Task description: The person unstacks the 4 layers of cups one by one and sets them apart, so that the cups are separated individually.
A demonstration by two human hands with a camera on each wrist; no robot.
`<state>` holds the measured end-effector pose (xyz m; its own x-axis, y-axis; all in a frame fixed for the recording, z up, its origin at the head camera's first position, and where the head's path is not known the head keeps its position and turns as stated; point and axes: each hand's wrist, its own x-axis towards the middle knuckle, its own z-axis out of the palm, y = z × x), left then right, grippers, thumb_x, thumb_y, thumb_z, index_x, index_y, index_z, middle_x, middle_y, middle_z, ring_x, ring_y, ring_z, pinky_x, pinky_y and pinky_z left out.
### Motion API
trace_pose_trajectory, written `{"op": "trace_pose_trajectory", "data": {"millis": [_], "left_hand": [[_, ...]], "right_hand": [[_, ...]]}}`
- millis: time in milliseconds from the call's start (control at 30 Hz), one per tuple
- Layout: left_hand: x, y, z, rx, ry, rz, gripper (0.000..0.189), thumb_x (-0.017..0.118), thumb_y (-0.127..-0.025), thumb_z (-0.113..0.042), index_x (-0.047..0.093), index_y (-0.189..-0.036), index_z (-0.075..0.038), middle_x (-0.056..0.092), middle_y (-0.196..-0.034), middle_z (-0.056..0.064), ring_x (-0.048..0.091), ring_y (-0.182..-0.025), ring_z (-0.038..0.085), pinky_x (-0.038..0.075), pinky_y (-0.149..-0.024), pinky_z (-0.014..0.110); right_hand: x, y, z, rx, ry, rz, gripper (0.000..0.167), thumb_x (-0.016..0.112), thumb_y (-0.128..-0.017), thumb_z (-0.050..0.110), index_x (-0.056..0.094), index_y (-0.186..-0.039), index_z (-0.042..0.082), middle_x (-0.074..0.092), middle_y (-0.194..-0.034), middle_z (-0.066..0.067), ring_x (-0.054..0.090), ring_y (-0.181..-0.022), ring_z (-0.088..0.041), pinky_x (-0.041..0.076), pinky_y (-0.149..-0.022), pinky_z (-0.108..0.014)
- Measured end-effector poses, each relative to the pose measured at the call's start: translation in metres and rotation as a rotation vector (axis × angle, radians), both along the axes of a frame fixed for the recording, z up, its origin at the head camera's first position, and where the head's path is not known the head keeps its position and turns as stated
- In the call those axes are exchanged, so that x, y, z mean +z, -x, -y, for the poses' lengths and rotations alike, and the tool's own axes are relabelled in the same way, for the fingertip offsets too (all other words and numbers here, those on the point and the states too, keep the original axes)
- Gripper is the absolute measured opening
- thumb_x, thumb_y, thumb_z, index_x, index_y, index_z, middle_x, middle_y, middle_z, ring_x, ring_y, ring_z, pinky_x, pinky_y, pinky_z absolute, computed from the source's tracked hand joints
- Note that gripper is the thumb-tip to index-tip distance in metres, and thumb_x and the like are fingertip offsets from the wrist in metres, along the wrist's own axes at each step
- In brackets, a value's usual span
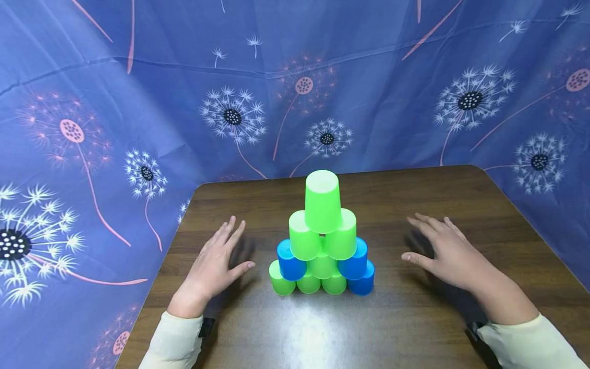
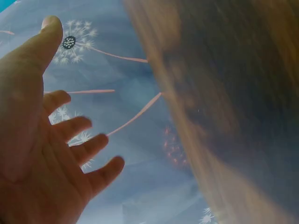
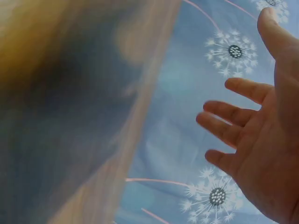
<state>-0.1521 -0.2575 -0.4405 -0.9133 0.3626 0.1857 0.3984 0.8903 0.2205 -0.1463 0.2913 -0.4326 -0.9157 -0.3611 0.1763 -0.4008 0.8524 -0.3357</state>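
Observation:
Upside-down plastic cups stand as a four-tier pyramid in the middle of the table, seen in the head view. One green cup [image 1: 322, 202] tops it, resting on two green cups, the left one [image 1: 304, 237] and the right one [image 1: 342, 236]. Below them a blue cup [image 1: 290, 262] and another blue cup [image 1: 354, 264] flank a green one. Several cups form the base, green except for a blue cup [image 1: 362, 282] at the right end. My left hand [image 1: 214, 266] is left of the pyramid, fingers spread and holding nothing. Likewise empty, my right hand [image 1: 444, 251] is farther off on the right side.
The brown wooden table [image 1: 313, 333] has rounded far corners. Behind it and along both sides hangs a blue cloth [image 1: 392, 118] with dandelion prints. Dark bands circle both wrists at the pale sleeves [image 1: 172, 338].

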Motion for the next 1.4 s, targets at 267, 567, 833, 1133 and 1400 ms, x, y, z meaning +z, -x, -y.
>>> {"op": "trace_pose_trajectory", "data": {"millis": [267, 567, 833, 1133, 1400], "left_hand": [[-0.005, -0.004, -0.004, -0.130, -0.203, 0.053, 0.102, 0.090, -0.081, -0.047, 0.036, -0.164, -0.025, 0.038, -0.166, 0.003, 0.038, -0.149, 0.031, 0.040, -0.114, 0.059], [-0.007, -0.007, -0.018, -0.253, -0.464, 0.274, 0.091, 0.094, -0.080, -0.034, 0.046, -0.157, -0.027, 0.050, -0.154, 0.001, 0.049, -0.140, 0.026, 0.045, -0.110, 0.056], [-0.015, -0.007, -0.028, -0.300, -0.517, 0.403, 0.081, 0.091, -0.084, -0.036, 0.051, -0.150, -0.014, 0.057, -0.147, 0.001, 0.060, -0.128, 0.024, 0.049, -0.107, 0.053], [-0.027, -0.006, -0.034, -0.285, -0.490, 0.460, 0.074, 0.093, -0.081, -0.035, 0.056, -0.145, -0.024, 0.059, -0.141, -0.012, 0.057, -0.129, 0.015, 0.048, -0.108, 0.049], [-0.031, -0.005, -0.035, -0.273, -0.451, 0.431, 0.073, 0.093, -0.081, -0.035, 0.060, -0.142, -0.016, 0.064, -0.136, -0.008, 0.061, -0.124, 0.014, 0.051, -0.106, 0.045]], "right_hand": [[0.024, 0.001, 0.016, 0.020, 0.232, -0.010, 0.060, 0.076, -0.098, 0.036, 0.055, -0.149, 0.013, 0.055, -0.148, -0.014, 0.055, -0.127, -0.043, 0.047, -0.090, -0.066], [0.067, 0.007, 0.042, 0.053, 0.519, 0.026, 0.040, 0.067, -0.104, 0.019, 0.061, -0.143, 0.025, 0.064, -0.140, 0.007, 0.053, -0.132, -0.009, 0.042, -0.101, -0.023], [0.113, 0.013, 0.079, 0.243, 0.711, 0.014, 0.043, 0.063, -0.102, 0.003, 0.061, -0.143, 0.015, 0.068, -0.136, -0.005, 0.061, -0.125, -0.020, 0.054, -0.091, -0.022], [0.150, 0.012, 0.123, 0.326, 0.713, 0.020, 0.057, 0.076, -0.094, 0.006, 0.061, -0.146, 0.022, 0.067, -0.136, 0.000, 0.060, -0.123, -0.022, 0.048, -0.097, -0.031], [0.157, 0.015, 0.144, 0.317, 0.678, 0.025, 0.061, 0.086, -0.088, 0.015, 0.064, -0.144, 0.026, 0.064, -0.137, 0.009, 0.053, -0.131, -0.015, 0.039, -0.108, -0.054]]}}
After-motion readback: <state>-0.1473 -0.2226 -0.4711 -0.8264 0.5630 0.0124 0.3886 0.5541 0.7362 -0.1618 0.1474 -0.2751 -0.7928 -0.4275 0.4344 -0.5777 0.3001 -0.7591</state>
